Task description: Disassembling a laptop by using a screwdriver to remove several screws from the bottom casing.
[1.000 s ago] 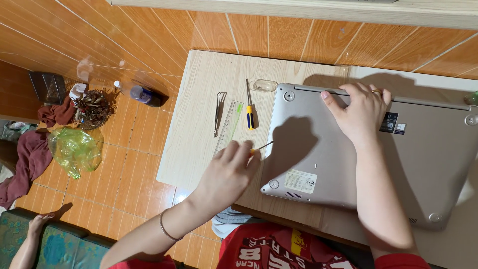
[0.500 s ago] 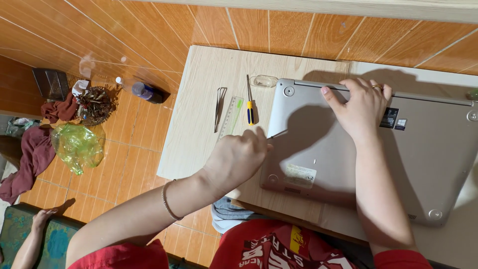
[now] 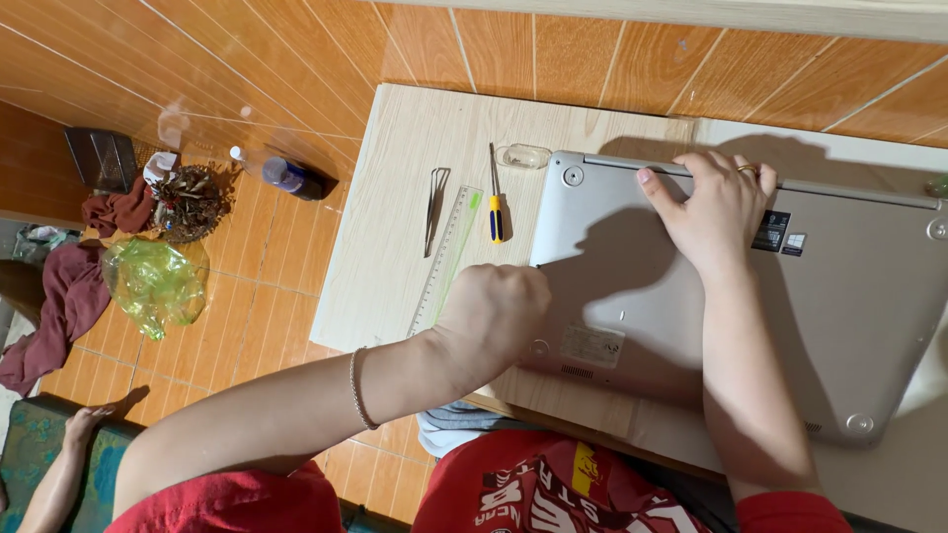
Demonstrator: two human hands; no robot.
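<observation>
A silver laptop (image 3: 839,326) lies bottom side up on a low light wooden table (image 3: 415,158). My left hand (image 3: 494,311) is a closed fist at the laptop's left edge, near a corner screw. It closes on a thin tool that the fingers hide. My right hand (image 3: 716,212) rests on the laptop's far edge, with the fingers curled over the rim and holding it. A yellow and blue screwdriver (image 3: 495,212), a clear green ruler (image 3: 446,262) and dark tweezers (image 3: 433,207) lie on the table left of the laptop.
A small clear plastic piece (image 3: 523,155) sits by the laptop's far left corner. On the orange tiled floor to the left are a bottle (image 3: 281,176), a green plastic bag (image 3: 153,281) and a dark red cloth (image 3: 59,306). Another person's hand (image 3: 84,419) shows at bottom left.
My left hand has moved forward and right, from the table in front of the laptop to its left edge. The thin tool has gone out of sight. My right hand has stayed put.
</observation>
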